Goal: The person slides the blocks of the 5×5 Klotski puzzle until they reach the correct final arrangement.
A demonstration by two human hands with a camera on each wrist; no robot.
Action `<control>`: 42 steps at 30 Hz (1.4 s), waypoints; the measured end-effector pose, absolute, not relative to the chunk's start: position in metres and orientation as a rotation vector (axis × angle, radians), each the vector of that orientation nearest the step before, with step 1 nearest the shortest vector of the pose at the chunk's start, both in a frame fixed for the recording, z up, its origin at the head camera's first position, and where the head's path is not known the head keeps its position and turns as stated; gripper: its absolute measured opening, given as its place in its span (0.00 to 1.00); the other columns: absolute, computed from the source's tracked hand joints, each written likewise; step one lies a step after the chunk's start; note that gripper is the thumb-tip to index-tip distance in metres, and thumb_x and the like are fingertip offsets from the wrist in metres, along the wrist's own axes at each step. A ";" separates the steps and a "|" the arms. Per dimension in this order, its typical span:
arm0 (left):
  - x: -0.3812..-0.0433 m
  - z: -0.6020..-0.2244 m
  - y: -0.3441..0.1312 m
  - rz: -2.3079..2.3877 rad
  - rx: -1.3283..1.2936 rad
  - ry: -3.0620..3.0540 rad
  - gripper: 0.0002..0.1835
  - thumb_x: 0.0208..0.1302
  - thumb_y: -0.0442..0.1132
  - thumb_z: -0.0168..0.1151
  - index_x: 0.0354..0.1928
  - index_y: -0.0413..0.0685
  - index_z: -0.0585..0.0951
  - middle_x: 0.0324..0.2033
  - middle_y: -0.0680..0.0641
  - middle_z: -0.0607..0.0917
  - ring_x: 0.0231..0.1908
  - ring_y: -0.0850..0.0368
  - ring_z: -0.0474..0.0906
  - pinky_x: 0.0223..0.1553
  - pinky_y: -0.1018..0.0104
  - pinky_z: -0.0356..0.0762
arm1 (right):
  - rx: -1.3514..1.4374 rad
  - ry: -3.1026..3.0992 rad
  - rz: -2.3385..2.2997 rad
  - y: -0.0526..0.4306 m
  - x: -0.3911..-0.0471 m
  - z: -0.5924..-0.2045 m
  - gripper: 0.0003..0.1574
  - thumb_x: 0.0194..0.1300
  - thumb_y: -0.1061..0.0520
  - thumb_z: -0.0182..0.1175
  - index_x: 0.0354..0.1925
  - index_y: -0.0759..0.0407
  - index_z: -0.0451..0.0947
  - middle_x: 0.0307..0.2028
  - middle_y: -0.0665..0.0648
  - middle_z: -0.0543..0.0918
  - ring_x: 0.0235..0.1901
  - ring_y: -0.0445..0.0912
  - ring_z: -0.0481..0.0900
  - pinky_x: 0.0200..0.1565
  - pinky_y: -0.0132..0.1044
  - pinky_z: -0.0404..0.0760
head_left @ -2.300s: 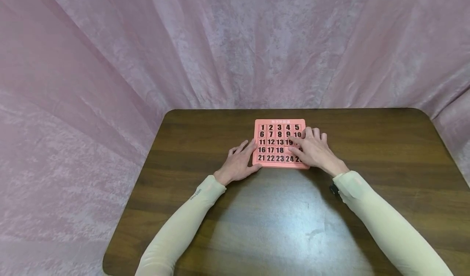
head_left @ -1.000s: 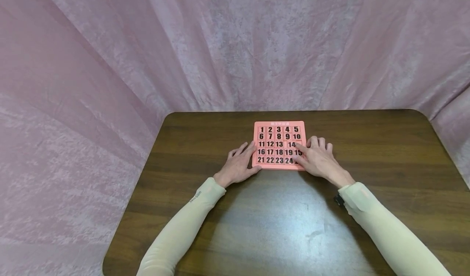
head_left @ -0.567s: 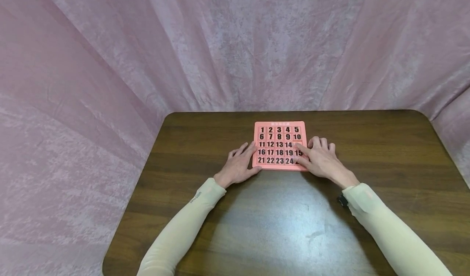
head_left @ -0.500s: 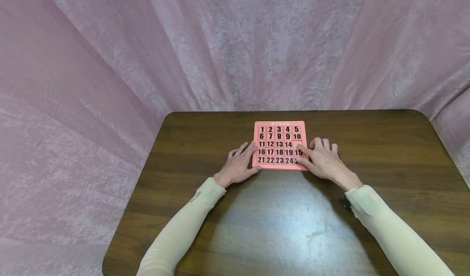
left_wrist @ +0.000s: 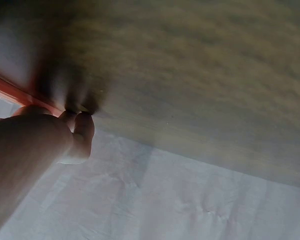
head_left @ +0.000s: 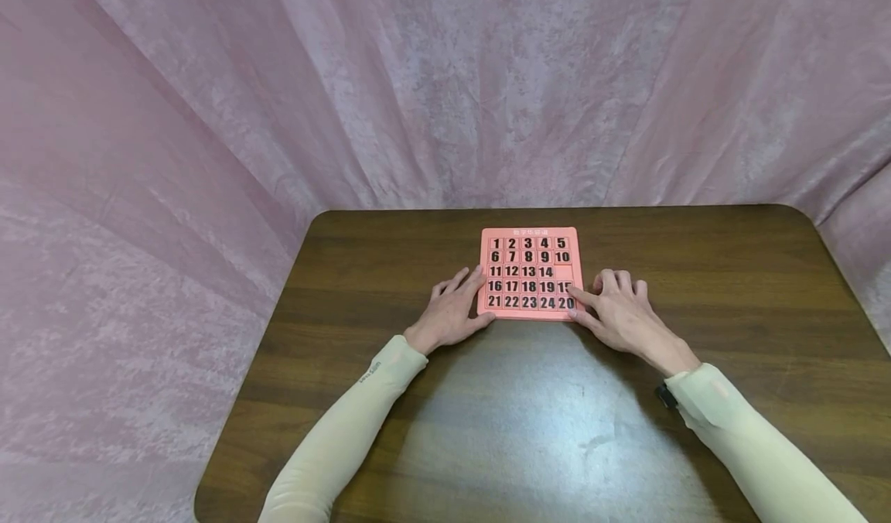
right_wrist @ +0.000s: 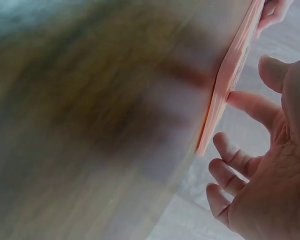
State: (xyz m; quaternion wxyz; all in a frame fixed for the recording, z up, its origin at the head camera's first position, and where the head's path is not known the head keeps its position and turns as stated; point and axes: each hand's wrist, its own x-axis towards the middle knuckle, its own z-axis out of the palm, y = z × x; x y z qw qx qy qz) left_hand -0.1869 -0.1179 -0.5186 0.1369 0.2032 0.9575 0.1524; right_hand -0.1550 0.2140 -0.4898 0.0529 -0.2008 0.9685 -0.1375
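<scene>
A pink sliding number puzzle [head_left: 530,231] lies flat near the table's far edge, its black-numbered tiles in rows. The third row reads 11, 12, 13, 14, with a bare slot [head_left: 564,272] at its right end. Below that slot sit tile 15 [head_left: 563,287] and tile 20 [head_left: 566,303]. My left hand [head_left: 451,311] rests along the puzzle's left side, fingers at the edge and thumb at the lower left corner. At the right edge, beside tiles 15 and 20, are my right hand's [head_left: 623,318] index finger and thumb. Its other fingers bend loosely, holding nothing.
The dark wooden table [head_left: 752,291] has rounded corners and a bright glare patch in front of the puzzle. Pink velvet curtain [head_left: 529,90] hangs right behind the table and along its left side. A black band [head_left: 666,396] shows at the right cuff.
Tile 14 slid left into the third row's fourth place, leaving the slot at the right end. My right hand then drew back rightward, uncovering tile 20. The left hand stayed put.
</scene>
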 end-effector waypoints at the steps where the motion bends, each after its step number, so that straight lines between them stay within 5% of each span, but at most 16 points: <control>1: -0.187 -0.519 -0.118 0.442 0.587 2.771 0.45 0.79 0.63 0.59 0.88 0.53 0.57 0.90 0.50 0.51 0.89 0.45 0.48 0.82 0.36 0.56 | -0.606 2.944 -0.414 0.213 -0.156 -0.490 0.31 0.84 0.40 0.57 0.76 0.49 0.78 0.57 0.67 0.74 0.58 0.67 0.67 0.49 0.59 0.62; 42: -0.184 -0.522 -0.118 0.459 0.584 2.772 0.46 0.79 0.62 0.59 0.88 0.53 0.57 0.90 0.49 0.52 0.89 0.44 0.49 0.82 0.36 0.56 | -0.580 2.944 -0.333 0.207 -0.155 -0.490 0.30 0.84 0.41 0.54 0.75 0.49 0.79 0.55 0.67 0.75 0.58 0.68 0.69 0.49 0.60 0.65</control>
